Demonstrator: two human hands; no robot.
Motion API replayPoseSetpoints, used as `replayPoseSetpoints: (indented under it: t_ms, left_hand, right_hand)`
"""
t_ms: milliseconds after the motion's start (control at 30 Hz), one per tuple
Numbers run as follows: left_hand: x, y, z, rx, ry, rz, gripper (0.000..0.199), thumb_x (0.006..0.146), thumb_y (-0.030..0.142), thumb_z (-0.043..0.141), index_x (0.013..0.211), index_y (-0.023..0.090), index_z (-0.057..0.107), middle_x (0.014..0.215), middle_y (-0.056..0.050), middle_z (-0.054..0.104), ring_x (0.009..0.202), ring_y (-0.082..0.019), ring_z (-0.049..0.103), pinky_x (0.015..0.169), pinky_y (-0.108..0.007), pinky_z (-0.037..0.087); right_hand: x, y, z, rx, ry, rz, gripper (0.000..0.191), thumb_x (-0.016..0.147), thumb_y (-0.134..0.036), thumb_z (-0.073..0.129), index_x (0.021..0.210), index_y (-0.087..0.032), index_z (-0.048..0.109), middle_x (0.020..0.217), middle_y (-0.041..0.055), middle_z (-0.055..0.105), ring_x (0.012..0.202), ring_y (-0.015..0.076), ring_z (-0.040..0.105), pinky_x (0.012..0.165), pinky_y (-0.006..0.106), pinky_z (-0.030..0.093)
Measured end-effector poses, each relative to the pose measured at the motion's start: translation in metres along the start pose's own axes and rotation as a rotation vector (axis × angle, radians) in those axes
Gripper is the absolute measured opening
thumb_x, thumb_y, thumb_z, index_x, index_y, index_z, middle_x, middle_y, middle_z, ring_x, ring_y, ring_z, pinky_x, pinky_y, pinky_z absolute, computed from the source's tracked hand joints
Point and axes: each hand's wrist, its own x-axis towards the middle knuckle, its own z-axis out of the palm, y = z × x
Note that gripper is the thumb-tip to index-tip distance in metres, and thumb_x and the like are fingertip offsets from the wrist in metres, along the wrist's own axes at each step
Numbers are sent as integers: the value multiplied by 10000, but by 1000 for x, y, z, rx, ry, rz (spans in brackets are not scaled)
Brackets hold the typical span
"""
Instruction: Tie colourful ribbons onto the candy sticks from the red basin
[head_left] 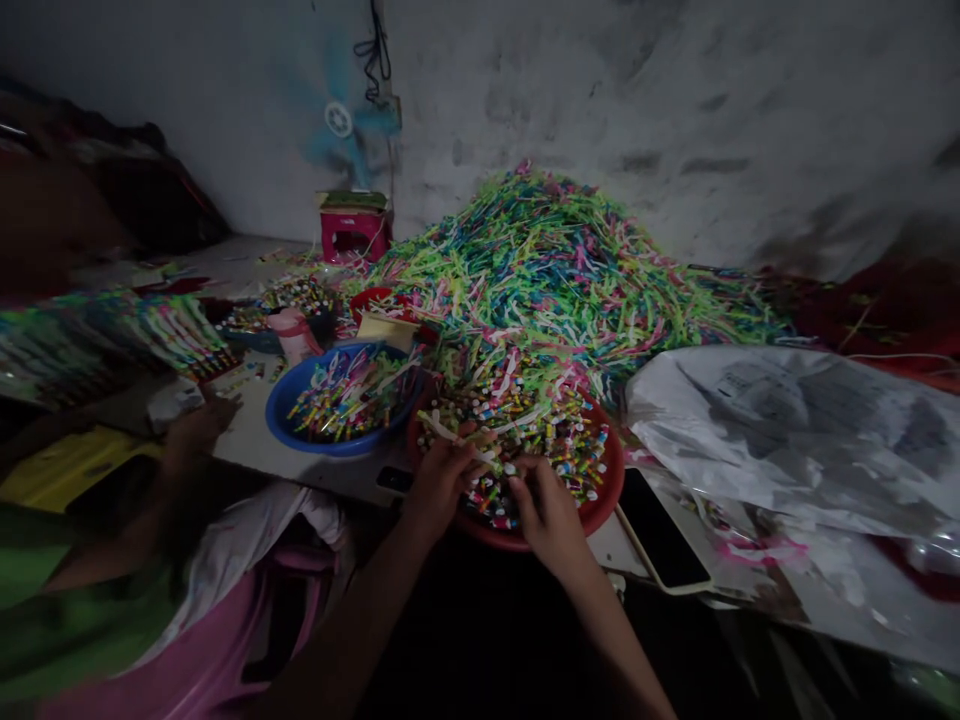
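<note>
Both hands are over a red basin (616, 470) full of small coloured sticks with white ends and ribbon tails. My left hand (442, 480) is closed on a pale ribbon strip (439, 427) that sticks out past its fingers. Close beside it, my right hand (546, 510) pinches at a small white-ended piece (510, 468) with thumb and forefinger. The dim light hides how the two pieces join. Behind the basin rises a large heap of green, pink, blue and white ribbon strips (555, 250).
A blue basin (274, 420) of similar sticks stands left. A phone (664, 530) lies by the red basin, near a white plastic bag (765, 420). A co-worker's hand (199, 425) is at far left, near racked strips (172, 335). A fan (339, 120) stands behind a red stool (352, 232).
</note>
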Motion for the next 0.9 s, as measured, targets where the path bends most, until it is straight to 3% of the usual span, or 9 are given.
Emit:
replayPoseSetpoints:
  t_ms: [100,300,533,800,900]
  left_hand:
    - [-1,0,1,23,2,-2,419,705,278,739,1072,175,566,977,-74,722,903,-221,682,770,-326,537]
    - [-1,-1,2,42,32,-5,453,688,291,751,1083,173,562,973,-82,721,923,-228,675,789,-334,527]
    - [0,-2,2,53,30,-11,416,695,297,748,1053,172,575,1000,-82,716,878,-211,683,803,-344,518]
    - [-5,-6,-7,86,-124,47,310,728,344,721,969,182,612,1021,-86,715,986,-236,651,845,-348,492]
    - [-11,-7,-9,135,-164,31,300,733,370,715,951,180,632,1017,-95,717,1015,-255,641,901,-380,471]
  right_hand:
    - [1,-2,0,-98,7,-65,140,930,-244,422,1052,-223,488,954,53,632,904,205,576,798,337,424]
    - [0,-2,-2,-130,8,-109,146,927,-225,412,1023,-221,522,956,53,646,879,205,585,785,345,429]
    - [2,-2,3,-194,0,-65,150,923,-227,412,1035,-197,507,978,77,655,882,226,595,780,366,428]
    - [5,-3,-7,110,-201,12,189,927,-310,431,1044,-233,557,886,26,657,825,182,604,727,295,451]
    - [4,-2,-10,148,-198,-17,125,908,-294,456,952,-222,549,822,13,628,767,166,586,676,271,439]
